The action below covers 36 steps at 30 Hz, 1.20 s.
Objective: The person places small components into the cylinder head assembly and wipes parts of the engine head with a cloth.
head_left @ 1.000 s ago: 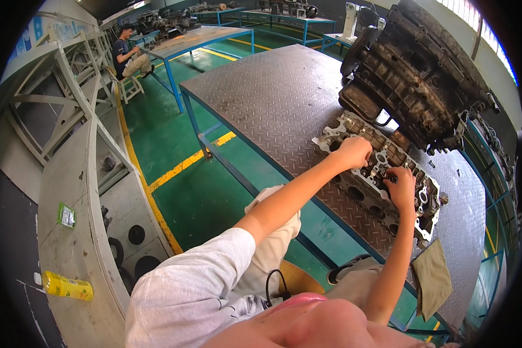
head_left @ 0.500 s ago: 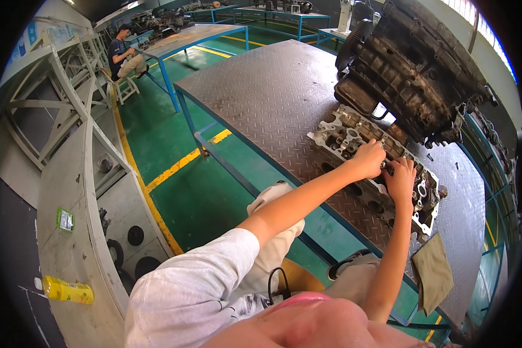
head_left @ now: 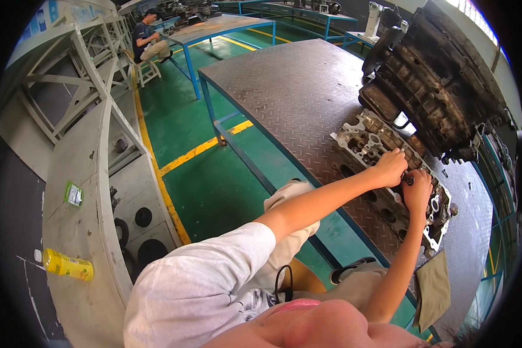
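A grey metal cylinder head (head_left: 372, 141) lies on the steel-topped table in front of me, with round openings along its near side. Over its middle, my left hand (head_left: 391, 168) has its fingers bent down and closed; whatever they pinch is hidden. Close beside it, my right hand (head_left: 417, 190) is curled around a small dark cylindrical part (head_left: 410, 180), held at the cylinder head's top. Just behind stands a large, dirty engine block (head_left: 429, 81), tilted on the same table. A folded olive cloth (head_left: 432, 287) hangs over the table's near edge.
The table (head_left: 272, 87) has a diamond-tread top and blue legs. At left, a pale bench (head_left: 78, 226) bears a yellow bottle (head_left: 68, 265) and a small green packet (head_left: 73, 194). Another person (head_left: 147, 39) sits on a stool by a farther table (head_left: 226, 32).
The whole view has shifted, so the table and cylinder head appear farther right. Both hands stay at the cylinder head's middle, and the dark part in my right hand shows more clearly.
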Each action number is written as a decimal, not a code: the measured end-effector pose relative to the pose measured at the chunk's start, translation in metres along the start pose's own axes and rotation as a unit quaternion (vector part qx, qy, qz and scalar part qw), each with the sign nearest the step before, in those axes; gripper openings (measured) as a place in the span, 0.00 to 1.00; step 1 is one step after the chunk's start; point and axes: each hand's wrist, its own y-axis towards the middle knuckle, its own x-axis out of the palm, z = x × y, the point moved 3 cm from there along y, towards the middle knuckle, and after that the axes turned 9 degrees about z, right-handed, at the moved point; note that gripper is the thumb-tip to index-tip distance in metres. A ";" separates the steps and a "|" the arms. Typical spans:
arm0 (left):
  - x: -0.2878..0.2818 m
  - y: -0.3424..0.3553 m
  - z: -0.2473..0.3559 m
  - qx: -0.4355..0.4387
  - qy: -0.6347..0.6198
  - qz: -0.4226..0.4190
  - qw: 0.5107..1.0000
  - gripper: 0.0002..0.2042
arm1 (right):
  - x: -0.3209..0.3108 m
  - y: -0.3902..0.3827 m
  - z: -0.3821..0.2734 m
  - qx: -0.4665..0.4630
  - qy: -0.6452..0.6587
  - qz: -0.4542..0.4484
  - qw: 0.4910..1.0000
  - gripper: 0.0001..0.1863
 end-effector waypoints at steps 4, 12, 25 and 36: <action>-0.003 0.000 0.001 0.010 -0.007 -0.005 1.000 0.10 | -0.004 0.001 0.002 -0.003 0.050 0.006 0.999 0.09; -0.007 0.000 -0.004 -0.014 -0.060 -0.055 0.997 0.12 | -0.007 -0.003 0.008 0.037 0.170 -0.007 0.985 0.14; -0.002 0.000 -0.006 0.051 -0.067 -0.037 0.996 0.10 | -0.010 -0.005 0.009 0.035 0.200 -0.035 0.979 0.11; 0.005 0.002 -0.011 0.064 -0.045 -0.051 0.996 0.12 | -0.018 -0.005 0.000 0.019 0.163 -0.015 0.986 0.11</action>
